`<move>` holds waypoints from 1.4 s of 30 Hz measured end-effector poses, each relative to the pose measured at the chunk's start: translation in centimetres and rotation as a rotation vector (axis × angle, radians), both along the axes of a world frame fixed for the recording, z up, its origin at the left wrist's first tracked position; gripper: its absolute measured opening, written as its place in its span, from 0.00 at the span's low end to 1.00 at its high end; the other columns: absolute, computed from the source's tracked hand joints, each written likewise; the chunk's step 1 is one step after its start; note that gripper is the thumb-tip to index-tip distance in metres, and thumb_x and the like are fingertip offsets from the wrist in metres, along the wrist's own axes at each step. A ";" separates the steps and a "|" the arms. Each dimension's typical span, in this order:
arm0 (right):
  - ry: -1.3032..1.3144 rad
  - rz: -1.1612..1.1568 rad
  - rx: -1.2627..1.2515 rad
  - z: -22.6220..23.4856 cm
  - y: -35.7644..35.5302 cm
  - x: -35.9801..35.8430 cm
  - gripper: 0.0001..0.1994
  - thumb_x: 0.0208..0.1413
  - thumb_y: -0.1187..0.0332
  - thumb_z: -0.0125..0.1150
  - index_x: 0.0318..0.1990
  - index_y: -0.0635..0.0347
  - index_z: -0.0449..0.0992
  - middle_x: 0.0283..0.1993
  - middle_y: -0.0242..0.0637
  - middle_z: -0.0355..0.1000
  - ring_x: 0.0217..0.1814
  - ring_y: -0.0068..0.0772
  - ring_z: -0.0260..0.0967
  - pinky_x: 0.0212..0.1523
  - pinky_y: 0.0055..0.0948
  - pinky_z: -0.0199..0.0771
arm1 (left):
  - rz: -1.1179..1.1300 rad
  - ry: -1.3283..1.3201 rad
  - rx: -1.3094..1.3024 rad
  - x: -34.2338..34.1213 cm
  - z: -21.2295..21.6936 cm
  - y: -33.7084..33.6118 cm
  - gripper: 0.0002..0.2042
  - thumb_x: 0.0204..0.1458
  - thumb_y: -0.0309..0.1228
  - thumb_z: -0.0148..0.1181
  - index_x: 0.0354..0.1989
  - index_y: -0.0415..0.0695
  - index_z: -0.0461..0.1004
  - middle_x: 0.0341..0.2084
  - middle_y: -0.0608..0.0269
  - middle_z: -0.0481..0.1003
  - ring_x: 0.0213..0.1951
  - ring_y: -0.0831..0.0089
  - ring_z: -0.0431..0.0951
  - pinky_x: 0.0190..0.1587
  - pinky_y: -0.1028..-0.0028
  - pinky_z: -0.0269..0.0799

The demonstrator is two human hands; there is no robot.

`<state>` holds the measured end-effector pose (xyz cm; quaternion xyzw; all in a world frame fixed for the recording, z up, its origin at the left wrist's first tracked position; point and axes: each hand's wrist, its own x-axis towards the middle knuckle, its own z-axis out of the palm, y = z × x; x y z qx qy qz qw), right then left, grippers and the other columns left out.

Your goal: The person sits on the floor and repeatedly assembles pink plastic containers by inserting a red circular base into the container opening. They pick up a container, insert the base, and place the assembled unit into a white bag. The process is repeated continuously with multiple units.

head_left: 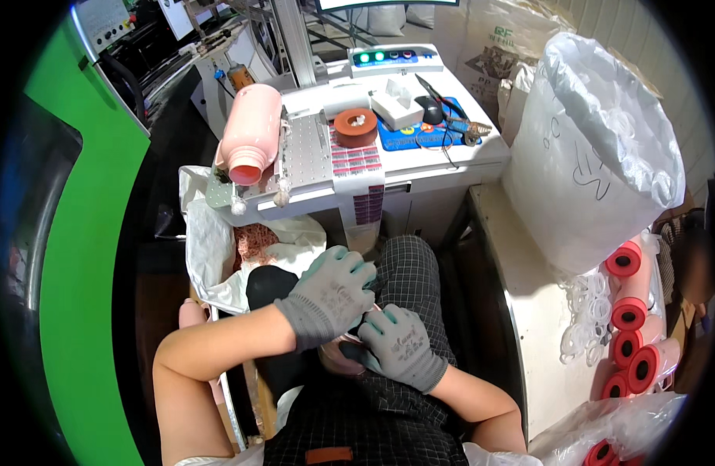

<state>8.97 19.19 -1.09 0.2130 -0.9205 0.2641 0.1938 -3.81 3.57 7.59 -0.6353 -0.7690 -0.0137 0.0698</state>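
Observation:
My left hand [333, 293], in a grey glove with teal fingertips, is over my lap with its fingers curled down. Just right of it and lower, my right hand [400, 346] wears a matching glove, its fingers bent inward. Between and below them shows a pink rounded thing [342, 356], held at my lap. Both hands cover most of it, so its full shape cannot be made out. Ahead on the white worktable, a large pink bottle [252, 128] lies on its side, its open mouth toward me. A brown tape roll [356, 127] rests beside a strip of printed labels [357, 161].
Pliers [467, 126], a black mouse [429, 110] and a white box [398, 106] sit on the worktable [458, 159]. A white bag [210, 256] hangs open below. At right are a tall white sack [582, 163], clear rings [586, 314] and several red-ended pink cylinders [643, 368].

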 end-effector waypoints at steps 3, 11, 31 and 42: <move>-0.113 -0.006 -0.189 2.0 0.0 -0.1 0.15 0.53 0.54 0.74 0.44 0.48 0.81 0.39 0.33 0.75 0.37 0.37 0.75 0.37 0.38 0.75 | -0.042 -0.293 -0.236 -1.2 -1.8 0.1 0.17 0.54 0.48 0.62 0.34 0.46 0.81 0.37 0.59 0.76 0.44 0.59 0.76 0.48 0.60 0.74; -0.053 -0.072 -0.268 0.4 -0.3 0.1 0.19 0.48 0.49 0.77 0.32 0.55 0.81 0.35 0.33 0.72 0.32 0.36 0.69 0.35 0.38 0.70 | 0.094 -0.281 -0.117 -0.2 -2.3 0.6 0.08 0.53 0.35 0.64 0.39 0.48 0.80 0.34 0.61 0.79 0.34 0.58 0.83 0.35 0.59 0.78; -0.257 -0.320 -1.589 -2.4 8.9 11.4 0.38 0.69 0.47 0.57 0.77 0.61 0.53 0.73 0.44 0.62 0.73 0.42 0.64 0.67 0.43 0.73 | 0.549 -1.266 1.519 -2.5 -9.5 3.0 0.26 0.60 0.23 0.64 0.67 0.36 0.66 0.58 0.54 0.72 0.62 0.61 0.72 0.62 0.62 0.71; -0.199 -0.654 -0.591 -5.5 9.1 11.4 0.59 0.46 0.59 0.78 0.79 0.71 0.42 0.71 0.60 0.66 0.69 0.51 0.72 0.66 0.44 0.73 | 0.608 -1.453 1.035 -13.4 -19.4 1.3 0.33 0.48 0.31 0.78 0.62 0.34 0.69 0.50 0.55 0.79 0.48 0.72 0.80 0.51 0.72 0.78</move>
